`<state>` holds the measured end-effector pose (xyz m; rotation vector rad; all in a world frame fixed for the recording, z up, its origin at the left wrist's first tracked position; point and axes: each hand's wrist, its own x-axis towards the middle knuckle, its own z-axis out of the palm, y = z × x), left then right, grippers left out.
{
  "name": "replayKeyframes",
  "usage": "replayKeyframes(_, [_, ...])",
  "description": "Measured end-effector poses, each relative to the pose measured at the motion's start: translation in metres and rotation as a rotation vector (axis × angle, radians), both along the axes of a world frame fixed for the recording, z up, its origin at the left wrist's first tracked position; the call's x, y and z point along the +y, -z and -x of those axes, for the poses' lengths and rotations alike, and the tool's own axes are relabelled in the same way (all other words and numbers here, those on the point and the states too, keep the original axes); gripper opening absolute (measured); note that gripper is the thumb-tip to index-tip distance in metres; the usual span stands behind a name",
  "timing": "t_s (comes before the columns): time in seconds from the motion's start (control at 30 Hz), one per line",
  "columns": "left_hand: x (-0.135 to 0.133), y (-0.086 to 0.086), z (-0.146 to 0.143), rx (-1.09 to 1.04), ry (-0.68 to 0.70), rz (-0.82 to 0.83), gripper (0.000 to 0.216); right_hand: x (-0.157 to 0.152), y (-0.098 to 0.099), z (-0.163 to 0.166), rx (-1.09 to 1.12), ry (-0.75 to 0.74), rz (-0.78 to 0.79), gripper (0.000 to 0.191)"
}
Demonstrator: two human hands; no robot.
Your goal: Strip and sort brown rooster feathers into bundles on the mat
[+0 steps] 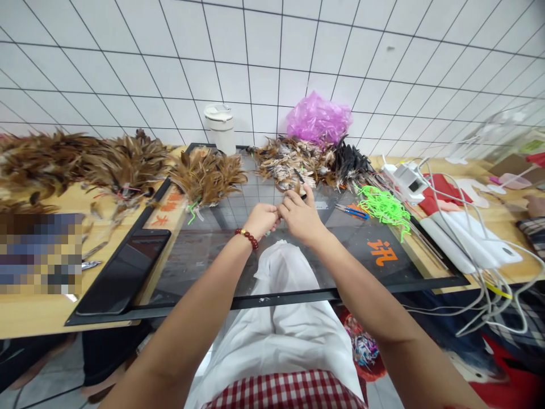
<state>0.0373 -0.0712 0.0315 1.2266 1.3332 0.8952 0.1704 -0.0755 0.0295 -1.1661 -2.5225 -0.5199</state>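
Together, left hand (261, 220) and right hand (301, 218).

Pixelated block (40, 253) at left blots out whatever lies on table (38, 313) there. What left hand (261, 218) and right hand (303, 217) pinch between them: hidden inside grip. Brown feather pile (42, 159) cut by left edge. Another person's hand (535, 205) cropped at right edge.

A loose heap of mottled brown, tan and white feathers (289, 162) lies fluffed and tangled on the glass tabletop (221, 250), just beyond the left hand (261, 220) and right hand (303, 218), which pinch together something too small to make out.
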Motion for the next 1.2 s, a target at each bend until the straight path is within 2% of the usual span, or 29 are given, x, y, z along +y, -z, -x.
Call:
replayKeyframes(0.13, [0.001,0.000,0.004,-0.014,0.035,-0.009,0.017,0.002,-0.001,-0.005,0.047,0.063,0.032,0.022])
replayKeyframes(0.27, [0.004,0.001,0.005,-0.138,-0.031,-0.184,0.014,0.009,0.002,-0.006,0.391,0.096,0.201,0.018])
replayKeyframes(0.37, [0.005,0.004,0.003,-0.312,-0.045,-0.343,0.028,0.017,0.008,-0.006,0.800,0.033,0.486,0.019])
replayKeyframes(0.47, [0.005,0.008,0.000,-0.352,0.013,-0.376,0.018,0.021,0.013,-0.005,1.155,-0.112,0.849,0.025])
replayKeyframes(0.6, [0.004,0.011,-0.003,-0.354,0.046,-0.397,0.022,0.020,0.011,-0.002,1.398,-0.235,1.150,0.031])
replayKeyframes(0.7, [0.004,0.012,-0.003,-0.345,0.046,-0.408,0.023,0.019,0.009,-0.002,1.441,-0.228,1.256,0.029])
replayKeyframes(0.8, [0.004,0.013,-0.005,-0.414,0.006,-0.384,0.026,0.018,0.010,0.000,1.462,-0.216,1.265,0.028])
replayKeyframes(0.97, [0.001,0.009,-0.009,-0.609,-0.043,-0.215,0.019,0.014,0.009,0.005,1.420,-0.209,1.302,0.030])
replayKeyframes(1.03, [-0.001,0.006,-0.009,-0.692,-0.032,-0.122,0.015,0.013,0.007,0.002,1.317,-0.215,1.297,0.034])
replayKeyframes(1.1, [-0.001,0.002,-0.007,-0.766,-0.044,-0.061,0.015,0.013,0.004,-0.006,1.110,-0.210,1.286,0.035])
replayKeyframes(1.17, [0.000,0.000,-0.004,-0.771,-0.083,-0.050,0.017,0.015,0.001,-0.016,0.977,-0.184,1.210,0.028])
replayKeyframes(1.2, [0.001,-0.001,-0.003,-0.734,-0.095,-0.064,0.018,0.017,-0.002,-0.020,0.990,-0.168,1.144,0.024])
